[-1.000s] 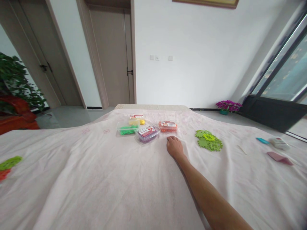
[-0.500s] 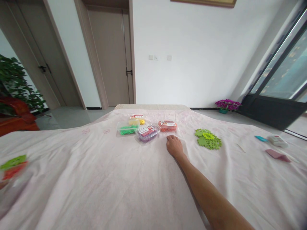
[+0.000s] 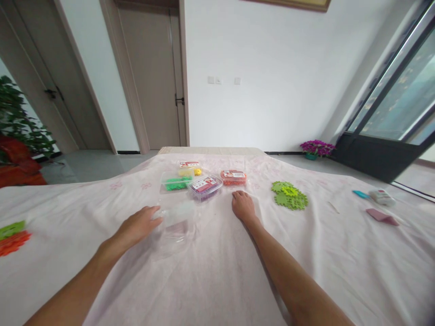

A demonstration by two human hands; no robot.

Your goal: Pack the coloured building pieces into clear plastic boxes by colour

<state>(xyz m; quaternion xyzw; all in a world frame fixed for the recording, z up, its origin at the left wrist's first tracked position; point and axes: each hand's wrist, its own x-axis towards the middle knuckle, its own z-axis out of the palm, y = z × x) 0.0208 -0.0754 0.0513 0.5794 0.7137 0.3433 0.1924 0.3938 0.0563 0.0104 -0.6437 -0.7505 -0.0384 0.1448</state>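
My left hand (image 3: pixel 141 222) grips the near-left edge of a clear plastic box (image 3: pixel 176 228), which looks see-through and slightly blurred, just above or on the cloth. Resting on the cloth to the right, my right hand (image 3: pixel 243 204) has its fingers curled in, and nothing shows in it. Beyond the hands stand a lidded box of purple pieces (image 3: pixel 205 188), a box of orange-red pieces (image 3: pixel 233 178), an open box of green pieces (image 3: pixel 178 182) and a box with yellow pieces (image 3: pixel 190 171).
Joined green snowflake-like pieces (image 3: pixel 289 195) lie right of my right hand. Orange pieces (image 3: pixel 13 243) and light green pieces (image 3: pixel 12 229) are at the far left. A pink cloth piece (image 3: pixel 381 216), a blue item (image 3: pixel 360 194) and a white item (image 3: pixel 382 197) sit at the right.
My left hand has come in from the far left with the clear plastic box, to the middle in front of the other boxes. My right hand stays on the cloth.
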